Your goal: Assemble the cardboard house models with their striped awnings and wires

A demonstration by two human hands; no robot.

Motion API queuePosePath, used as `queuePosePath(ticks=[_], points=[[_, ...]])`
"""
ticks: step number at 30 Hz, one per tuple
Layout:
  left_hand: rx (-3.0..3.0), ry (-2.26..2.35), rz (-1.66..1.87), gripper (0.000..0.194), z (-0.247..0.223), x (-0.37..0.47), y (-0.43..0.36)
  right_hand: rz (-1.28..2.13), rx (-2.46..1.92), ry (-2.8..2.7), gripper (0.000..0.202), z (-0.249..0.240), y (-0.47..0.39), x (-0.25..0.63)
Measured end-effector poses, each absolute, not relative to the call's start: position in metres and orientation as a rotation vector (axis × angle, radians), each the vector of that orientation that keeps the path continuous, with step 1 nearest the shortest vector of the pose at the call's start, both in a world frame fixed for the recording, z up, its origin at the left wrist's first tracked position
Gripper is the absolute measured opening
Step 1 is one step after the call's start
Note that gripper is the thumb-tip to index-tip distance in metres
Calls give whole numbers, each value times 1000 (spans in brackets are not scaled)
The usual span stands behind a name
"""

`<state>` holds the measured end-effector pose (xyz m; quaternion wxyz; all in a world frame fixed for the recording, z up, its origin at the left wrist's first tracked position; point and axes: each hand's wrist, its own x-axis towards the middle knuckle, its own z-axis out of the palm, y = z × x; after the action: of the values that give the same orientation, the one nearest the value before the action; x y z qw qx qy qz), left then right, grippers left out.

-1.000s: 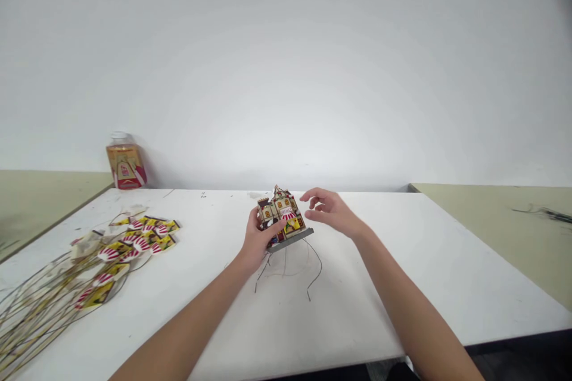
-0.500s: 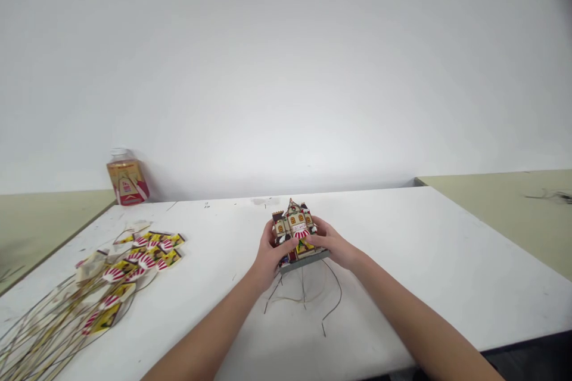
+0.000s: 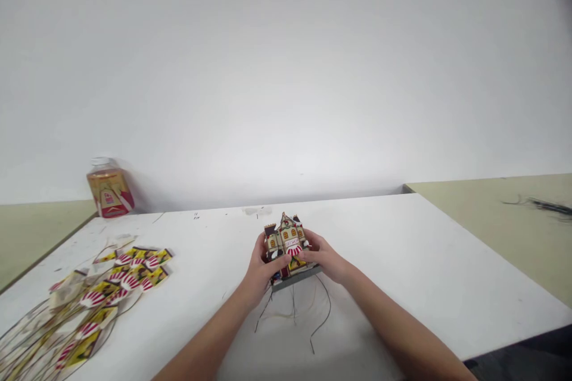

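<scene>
A miniature building (image 3: 286, 240) with yellow windows, a red-and-white striped awning and a grey base is held between both hands, tilted slightly. My left hand (image 3: 263, 268) grips its left side, thumb across the front beside the awning. On the right side, my right hand (image 3: 325, 257) is closed round it, its thumb on the front near the other thumb. Several thin wires (image 3: 328, 309) hang from beneath the base over the white table. The fingers behind the building are mostly hidden.
Flat yellow pieces with red-and-white striped awnings (image 3: 129, 281) lie piled at the left, with many long wires. A bottle (image 3: 110, 191) with a white cap stands at the back left. Dark wires (image 3: 549, 206) lie on the greenish surface at the right. A white wall rises behind the table.
The whole view has shifted, so the table, bottle and pile appear lower and further left. Both hands still hold the miniature building in much the same grip.
</scene>
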<state>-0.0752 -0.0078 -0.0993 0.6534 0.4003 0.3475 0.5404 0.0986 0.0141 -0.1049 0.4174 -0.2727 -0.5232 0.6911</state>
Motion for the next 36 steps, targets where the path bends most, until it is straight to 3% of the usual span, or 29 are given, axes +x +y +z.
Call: queuePosePath(ticks=[16,36], points=[[919,788,1131,69,-98,-81,-12,1814,-635,-1210,63,-100,9,95],[1008,795,1167,70,-104,-80,-11,1821,-654,-1120,56,-93,2,92]])
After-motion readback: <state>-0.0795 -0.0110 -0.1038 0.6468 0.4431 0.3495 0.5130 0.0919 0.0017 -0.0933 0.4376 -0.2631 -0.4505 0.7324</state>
